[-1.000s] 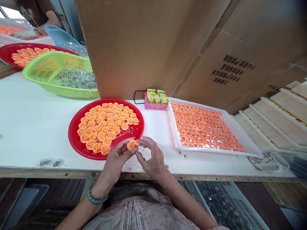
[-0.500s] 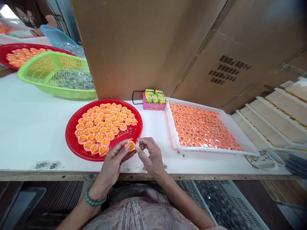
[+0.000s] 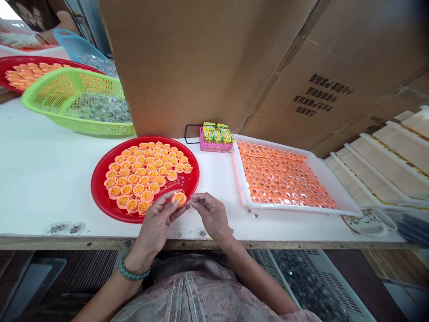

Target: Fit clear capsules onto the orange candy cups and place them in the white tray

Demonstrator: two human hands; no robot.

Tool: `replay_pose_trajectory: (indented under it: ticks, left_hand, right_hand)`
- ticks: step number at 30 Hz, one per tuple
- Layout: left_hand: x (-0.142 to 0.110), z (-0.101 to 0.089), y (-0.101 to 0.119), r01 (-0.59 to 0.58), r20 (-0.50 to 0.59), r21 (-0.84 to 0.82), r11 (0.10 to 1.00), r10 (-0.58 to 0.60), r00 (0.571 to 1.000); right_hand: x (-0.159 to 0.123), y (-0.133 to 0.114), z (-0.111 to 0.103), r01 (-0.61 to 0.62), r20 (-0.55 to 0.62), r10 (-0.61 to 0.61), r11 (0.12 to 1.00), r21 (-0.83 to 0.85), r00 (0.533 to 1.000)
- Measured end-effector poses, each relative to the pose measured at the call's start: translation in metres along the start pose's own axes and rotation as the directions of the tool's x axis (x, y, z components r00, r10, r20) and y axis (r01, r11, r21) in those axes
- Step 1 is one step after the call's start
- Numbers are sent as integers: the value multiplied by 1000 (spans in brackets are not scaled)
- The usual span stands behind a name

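Observation:
My left hand pinches a small orange cup with a yellow inside, held over the near right rim of a red round tray. That tray carries several rows of the same orange cups. My right hand is just right of the cup, its fingertips pinched together beside it; what they hold is too small to make out. Both hands hover above the white table near its front edge.
A white tray packed with orange pieces sits to the right. A pink box of small packets stands behind, against big cardboard boxes. A green basket, a blue basket and another red tray lie far left.
My hands have drifted slightly left and closer together. My right fingers, spread a second ago, are now pinched next to the cup.

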State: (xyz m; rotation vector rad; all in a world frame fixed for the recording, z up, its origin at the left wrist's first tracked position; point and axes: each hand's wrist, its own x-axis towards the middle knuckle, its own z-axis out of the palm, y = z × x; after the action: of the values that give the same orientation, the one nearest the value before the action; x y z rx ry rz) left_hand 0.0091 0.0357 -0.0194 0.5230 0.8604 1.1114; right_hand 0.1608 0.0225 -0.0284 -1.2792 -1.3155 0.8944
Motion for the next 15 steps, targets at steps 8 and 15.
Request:
replay_pose_trajectory:
  ticks: [8, 15]
  left_hand:
    - [1, -11, 21, -104, -164, -11, 995, 101, 981]
    - [-2, -14, 12, -66, -147, -2, 998, 65, 987]
  right_hand:
    - [8, 10, -36, 270, 119, -245, 804, -530, 962]
    - [-5, 40, -12, 528, 504, -220, 578, -623, 835]
